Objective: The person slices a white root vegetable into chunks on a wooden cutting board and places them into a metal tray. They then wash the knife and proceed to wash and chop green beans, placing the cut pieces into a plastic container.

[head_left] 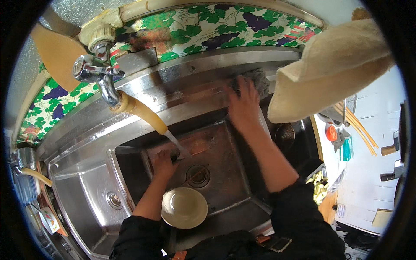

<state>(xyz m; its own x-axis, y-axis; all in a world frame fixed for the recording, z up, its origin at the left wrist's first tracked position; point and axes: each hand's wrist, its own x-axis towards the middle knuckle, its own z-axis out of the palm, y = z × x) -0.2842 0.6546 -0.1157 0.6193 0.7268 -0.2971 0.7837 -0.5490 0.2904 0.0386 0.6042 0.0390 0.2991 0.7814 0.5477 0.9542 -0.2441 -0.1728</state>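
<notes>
Under the running water from a yellowed hose, my left hand is inside the right sink basin. Its fingers curl round a small dark thing, mostly hidden. A pale round bowl sits in the basin below that hand, beside the drain. My right hand reaches to the steel ledge behind the basin, slightly blurred, with fingers stretched apart. Its fingertips are at a dark, rough lump and a crumpled grey cloth or scourer; whether they touch is hard to tell.
A metal tap stands at the back left. Left of the basin is a second basin. A beige towel hangs at the upper right. Chopsticks, knives and cut pale pieces of food are on the right.
</notes>
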